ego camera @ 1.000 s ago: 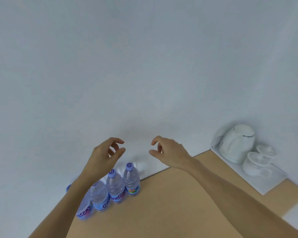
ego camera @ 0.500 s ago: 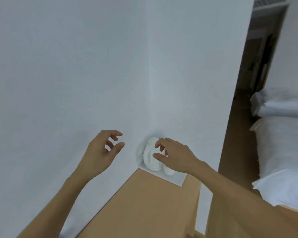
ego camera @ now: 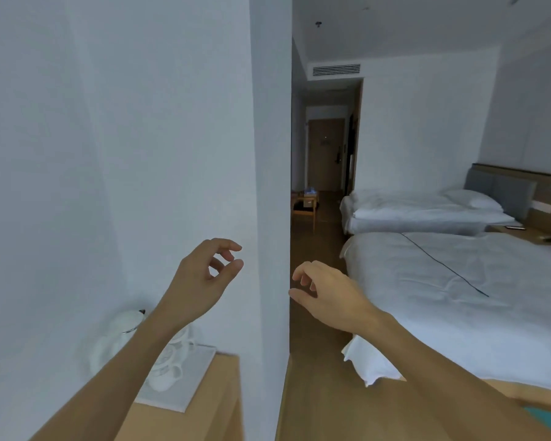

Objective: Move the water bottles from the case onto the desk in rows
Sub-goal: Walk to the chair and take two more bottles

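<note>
**A:** What is the head view showing at center frame?

**B:** Two bare hands are hovering in mid-air, side by side and apart from each other. The left hand (ego camera: 204, 281) is sitting in front of a white wall corner (ego camera: 268, 186), its fingers loosely curled, thumb and forefinger nearly meeting around nothing. The right hand (ego camera: 328, 294) is hanging just right of center, fingers likewise slack and curled, gripping nothing.

**A:** And the desk?

**B:** The desk (ego camera: 210, 409) is showing at the lower left of the frame, a tan wooden top butting against the wall. A white tray (ego camera: 188, 386) is lying on it, carrying a white kettle (ego camera: 121, 332) and white cups (ego camera: 166, 374), all partly covered by the left forearm.

**A:** Are the water bottles appearing anywhere?

**B:** None are standing on the visible part of the desk. Far down the hallway, at mid-frame, something bluish is resting on a small wooden chair (ego camera: 304, 211); it is too small to tell whether that is the case.

**A:** What is filling the right side?

**B:** Two beds with white linen: the near bed (ego camera: 458, 313) is spreading across the right, a dark cable (ego camera: 442, 265) trailing over its cover, and the far bed (ego camera: 427, 214) is lying behind it with a pillow (ego camera: 473, 198) against a grey headboard (ego camera: 500, 190). A wooden door (ego camera: 325, 154) is closing off the hallway's end.
</note>
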Motion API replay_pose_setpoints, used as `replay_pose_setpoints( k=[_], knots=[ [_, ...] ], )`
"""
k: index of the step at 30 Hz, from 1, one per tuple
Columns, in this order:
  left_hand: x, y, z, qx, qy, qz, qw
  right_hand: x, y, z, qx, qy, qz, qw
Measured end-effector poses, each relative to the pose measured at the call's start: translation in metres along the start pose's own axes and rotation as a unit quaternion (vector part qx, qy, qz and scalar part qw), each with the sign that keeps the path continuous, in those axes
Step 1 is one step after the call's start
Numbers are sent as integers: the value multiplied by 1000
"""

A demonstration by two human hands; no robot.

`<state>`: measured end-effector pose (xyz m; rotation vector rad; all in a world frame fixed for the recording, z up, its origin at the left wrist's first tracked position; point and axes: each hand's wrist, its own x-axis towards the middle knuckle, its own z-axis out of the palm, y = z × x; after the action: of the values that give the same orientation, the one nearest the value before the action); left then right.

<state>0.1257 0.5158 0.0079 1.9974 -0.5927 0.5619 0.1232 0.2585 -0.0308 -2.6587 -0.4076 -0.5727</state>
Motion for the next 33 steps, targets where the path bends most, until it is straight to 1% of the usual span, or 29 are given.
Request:
replay_pose_setpoints(
  k=[6,10,17,23,33],
  knots=[
    [57,20,88,-1,-20,0,1000,8,86,-30,-24,24,26,999],
    [98,15,132,5,-25,8,1000,31,137,-34,-33,26,60,997],
    [203,-30,208,36,-33,49,998,103,224,-26,-49,19,91,994],
    [314,-68,265,22,-38,64,997,192,298,-38,-63,29,117,991],
    [457,-135,376,33,-74,49,996,305,434,-23,-65,31,152,986]
  ],
)
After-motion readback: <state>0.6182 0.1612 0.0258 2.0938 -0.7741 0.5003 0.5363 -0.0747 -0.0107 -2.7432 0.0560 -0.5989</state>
